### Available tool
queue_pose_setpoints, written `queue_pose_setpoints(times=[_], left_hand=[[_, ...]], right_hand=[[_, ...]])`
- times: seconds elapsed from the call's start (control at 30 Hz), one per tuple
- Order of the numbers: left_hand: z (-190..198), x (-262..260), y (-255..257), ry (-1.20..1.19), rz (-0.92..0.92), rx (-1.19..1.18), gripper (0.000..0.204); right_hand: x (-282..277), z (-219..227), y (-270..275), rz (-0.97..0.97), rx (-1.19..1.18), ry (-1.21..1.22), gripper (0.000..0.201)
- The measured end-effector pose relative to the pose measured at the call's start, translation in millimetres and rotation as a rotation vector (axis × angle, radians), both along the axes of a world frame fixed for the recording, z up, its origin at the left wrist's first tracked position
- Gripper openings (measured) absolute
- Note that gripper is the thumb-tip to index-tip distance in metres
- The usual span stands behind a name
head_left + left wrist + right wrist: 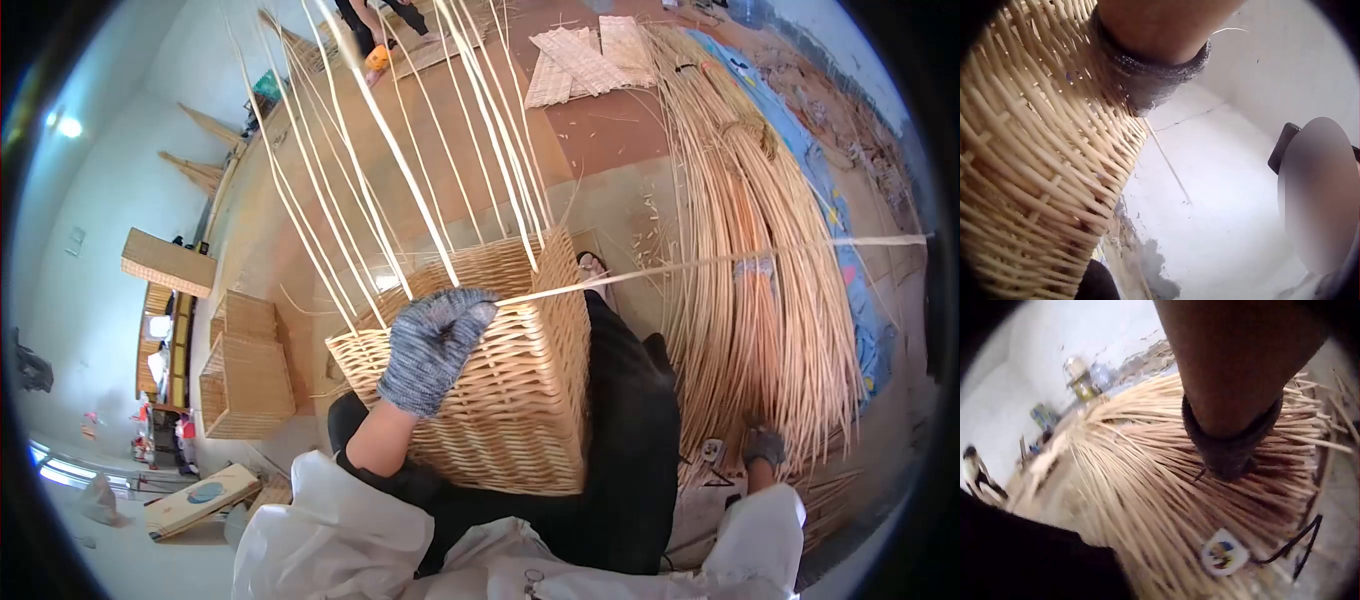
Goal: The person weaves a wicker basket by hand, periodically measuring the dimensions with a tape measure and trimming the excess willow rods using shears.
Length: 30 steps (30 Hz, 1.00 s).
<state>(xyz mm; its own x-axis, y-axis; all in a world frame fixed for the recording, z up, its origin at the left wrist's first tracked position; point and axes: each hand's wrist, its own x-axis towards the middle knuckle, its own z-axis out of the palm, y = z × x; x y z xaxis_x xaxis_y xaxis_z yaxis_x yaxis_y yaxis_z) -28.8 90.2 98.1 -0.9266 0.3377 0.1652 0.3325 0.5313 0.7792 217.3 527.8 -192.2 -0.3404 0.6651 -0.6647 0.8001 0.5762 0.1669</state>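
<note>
A half-woven wicker basket (pixel 490 400), with tall upright stakes (pixel 400 150) along its far sides, rests on the person's lap. At its near top edge the left hand (pixel 435 345), in a grey knit glove, pinches a long wicker rod (pixel 700 262) that stretches off to the right. In the left wrist view the basket's woven wall (pixel 1035 156) fills the left side, and the glove cuff overlaps it. The right hand (pixel 765 448), also gloved, reaches down to the near ends of a big bundle of loose wicker rods (pixel 760 330). Its fingers are mostly hidden there.
Finished baskets (pixel 250 385) stand on the floor at left. Flat woven panels (pixel 590 60) lie ahead, near another person (pixel 385 20). A blue sheet (pixel 850 280) runs under the rod bundle. A white tag-like item (pixel 1224 552) with a dark cord lies by the right hand.
</note>
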Motion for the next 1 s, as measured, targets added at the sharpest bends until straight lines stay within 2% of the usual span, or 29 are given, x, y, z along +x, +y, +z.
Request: queue_pose_setpoints(times=[0.07,0.1,0.17,0.23,0.3,0.33,0.37,0.43,0.63,0.73,0.83,0.93,1.0], left_hand=[[2.6,-3.8,0.5,-0.058,0.011,-0.03,0.016],[1.9,-6.2,1.2,-0.059,0.006,-0.019,0.016],[-3.3,-6.4,4.3,-0.067,-0.008,-0.007,0.016],[-5.0,2.3,13.1,-0.01,0.007,0.071,0.014],[-11.3,4.8,16.8,0.054,0.042,0.108,0.013],[-15.3,5.2,18.0,0.066,0.066,0.169,0.012],[-15.4,5.0,16.9,0.098,0.062,0.135,0.013],[-15.4,3.7,14.2,0.159,0.064,0.066,0.013],[-24.0,-0.8,8.0,0.097,0.091,0.091,0.014],[-29.6,-2.9,8.6,0.191,0.115,0.113,0.014],[-24.5,-0.7,6.9,0.282,0.112,0.026,0.014],[-20.0,1.7,6.6,0.223,0.072,-0.056,0.014],[-29.6,0.0,6.6,0.18,0.078,0.052,0.014]], right_hand=[[43.5,-46.9,-2.8,-0.027,-0.067,0.347,0.054],[51.1,-54.2,-7.7,-0.054,-0.144,0.51,0.053],[43.6,-28.3,-27.3,-0.03,-0.296,0.692,0.052],[-24.6,142.9,-99.4,0.182,-0.438,0.711,0.056],[-58.8,200.0,-138.5,0.562,-0.367,1.094,0.058],[-84.0,226.5,-156.5,0.583,-0.413,1.084,0.059],[-105.6,246.6,-170.8,0.607,-0.459,1.071,0.06],[-137.9,240.7,-190.9,0.667,-0.38,1.165,0.062],[-173.0,266.6,-217.5,0.634,-0.519,0.884,0.069],[-161.5,246.0,-212.7,0.784,-0.412,1.044,0.069],[-157.4,246.0,-215.4,0.545,-0.461,0.989,0.065],[-165.4,252.1,-221.8,0.575,-0.461,0.997,0.052],[-165.9,251.1,-226.5,0.494,-0.484,0.943,0.045]])
